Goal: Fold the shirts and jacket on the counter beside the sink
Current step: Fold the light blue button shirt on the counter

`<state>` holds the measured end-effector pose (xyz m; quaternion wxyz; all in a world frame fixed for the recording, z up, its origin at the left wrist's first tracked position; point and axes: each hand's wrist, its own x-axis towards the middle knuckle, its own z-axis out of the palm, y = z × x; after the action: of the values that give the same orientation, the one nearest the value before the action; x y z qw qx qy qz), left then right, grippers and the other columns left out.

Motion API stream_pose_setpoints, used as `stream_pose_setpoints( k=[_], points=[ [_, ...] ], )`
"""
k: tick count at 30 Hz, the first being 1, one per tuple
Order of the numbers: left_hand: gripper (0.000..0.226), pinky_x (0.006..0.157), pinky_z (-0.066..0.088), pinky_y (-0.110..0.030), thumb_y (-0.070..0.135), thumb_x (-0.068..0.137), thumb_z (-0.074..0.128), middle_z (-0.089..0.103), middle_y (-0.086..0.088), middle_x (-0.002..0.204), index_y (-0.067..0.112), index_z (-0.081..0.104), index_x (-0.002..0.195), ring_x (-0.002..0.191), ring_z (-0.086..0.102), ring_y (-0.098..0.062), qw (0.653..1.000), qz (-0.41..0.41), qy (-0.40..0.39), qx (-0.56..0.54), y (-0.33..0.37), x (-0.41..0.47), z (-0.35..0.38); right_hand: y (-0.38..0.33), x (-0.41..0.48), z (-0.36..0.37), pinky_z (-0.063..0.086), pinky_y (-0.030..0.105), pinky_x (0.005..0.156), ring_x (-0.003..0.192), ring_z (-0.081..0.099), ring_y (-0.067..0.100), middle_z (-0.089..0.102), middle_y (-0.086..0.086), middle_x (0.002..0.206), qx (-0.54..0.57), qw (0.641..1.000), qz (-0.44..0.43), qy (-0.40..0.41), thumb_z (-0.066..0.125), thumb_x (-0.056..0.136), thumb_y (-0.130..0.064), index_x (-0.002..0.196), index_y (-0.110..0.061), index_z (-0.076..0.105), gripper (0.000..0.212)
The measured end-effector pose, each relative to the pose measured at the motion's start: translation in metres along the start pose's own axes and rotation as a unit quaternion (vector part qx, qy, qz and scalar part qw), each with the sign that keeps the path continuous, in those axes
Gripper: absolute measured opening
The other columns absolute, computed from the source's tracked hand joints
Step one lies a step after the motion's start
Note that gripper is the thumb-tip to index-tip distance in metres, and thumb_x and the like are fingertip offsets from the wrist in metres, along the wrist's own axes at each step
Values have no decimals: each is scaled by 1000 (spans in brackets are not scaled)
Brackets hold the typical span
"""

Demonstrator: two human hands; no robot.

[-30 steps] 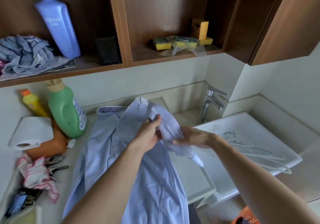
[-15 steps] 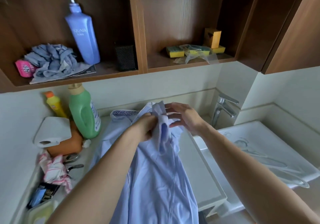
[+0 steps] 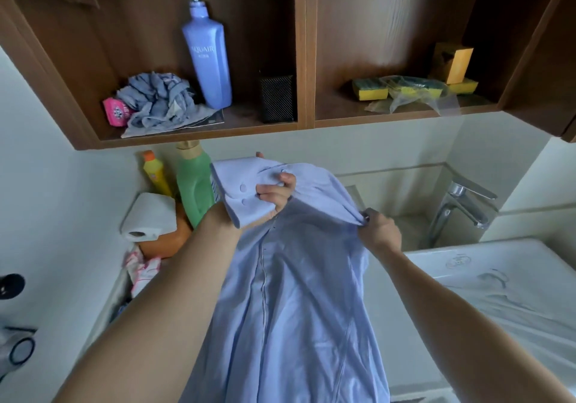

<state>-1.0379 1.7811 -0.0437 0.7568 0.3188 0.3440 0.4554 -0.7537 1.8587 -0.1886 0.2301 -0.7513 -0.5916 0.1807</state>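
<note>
Pale blue shirt (image 3: 296,293) held up over the worktop (image 3: 392,324).
Left grip (image 3: 274,195) clutches the cuff, right grip (image 3: 378,234) pinches a fold; green bottle (image 3: 194,187) and paper roll (image 3: 149,215) stand left of the shirt, tap (image 3: 461,206) to its right, worktop largely hidden behind it.

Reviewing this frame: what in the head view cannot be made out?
Head view, all items:
The counter beneath the shirt: hidden by the hanging cloth; other garments there cannot be seen.
The shirt's hem: cut off by the bottom edge.
The left hand: palm hidden behind the cuff it grips.
The green bottle: label mostly covered by that cuff.
The dark objects at the left edge: cut off, unidentifiable.
</note>
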Motion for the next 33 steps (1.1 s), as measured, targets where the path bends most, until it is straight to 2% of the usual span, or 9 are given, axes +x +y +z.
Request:
stream_pose_setpoints(
  k=[3,5,10,15,21,24,28,29,33],
  points=[
    [21,54,30,-19,20,97,31,48,-7,91,10,42,112,61,25,-5,973,-118,-38,-195,8,28,-38,17,20,-20,49,33,80,99,65,38,68,16,111,-20,999,34,7,49,81,-18,111,-25,64,35],
    [31,47,37,-18,23,91,37,59,-9,97,5,52,112,58,32,-6,971,-137,-14,-194,-6,30,-61,24,29,-27,55,33,76,90,68,36,69,16,106,-2,1000,30,-2,45,80,-12,112,-23,63,38],
    [93,55,52,-25,85,83,37,64,-26,127,4,60,123,88,70,-32,969,-181,147,-77,-31,45,-97,43,34,-28,50,36,85,107,63,39,69,18,117,27,999,-29,2,46,81,-2,126,-19,62,51],
    [37,47,50,-21,29,98,62,70,-10,104,7,58,127,78,71,-19,938,-139,259,186,-55,68,-113,42,29,-31,47,32,89,111,64,34,68,15,120,47,996,-68,-36,39,72,-24,131,-21,62,63],
    [12,56,45,-25,14,103,53,68,2,93,18,62,96,61,72,-12,920,48,331,205,-51,99,-124,56,43,-23,39,21,95,116,56,33,56,16,127,54,990,-130,-17,41,67,-5,136,-7,58,71],
    [6,42,40,-19,9,102,53,65,-5,101,13,57,101,49,69,-11,884,1,391,257,-64,103,-153,79,50,-13,41,33,105,125,51,34,50,20,135,-9,993,-95,-75,57,81,7,141,-6,51,62],
    [5,45,38,-22,7,101,53,63,-18,105,5,56,98,52,68,-18,862,-103,385,314,-99,103,-192,91,55,1,49,19,62,98,61,22,56,7,131,-57,955,-34,-290,79,80,-38,145,-25,42,77],
    [8,52,41,-26,9,100,55,64,-22,103,4,59,94,61,69,-24,855,-114,383,331,-103,103,-197,90,56,3,48,23,66,98,60,21,57,6,130,-42,950,-23,-309,75,83,-47,144,-29,42,72],
    [10,66,49,-33,16,92,66,65,-21,98,6,65,89,79,61,-27,836,-121,378,380,-103,107,-202,79,73,15,36,33,104,123,48,28,53,16,136,52,994,29,-87,52,100,-43,134,-18,59,43]
  ],
)
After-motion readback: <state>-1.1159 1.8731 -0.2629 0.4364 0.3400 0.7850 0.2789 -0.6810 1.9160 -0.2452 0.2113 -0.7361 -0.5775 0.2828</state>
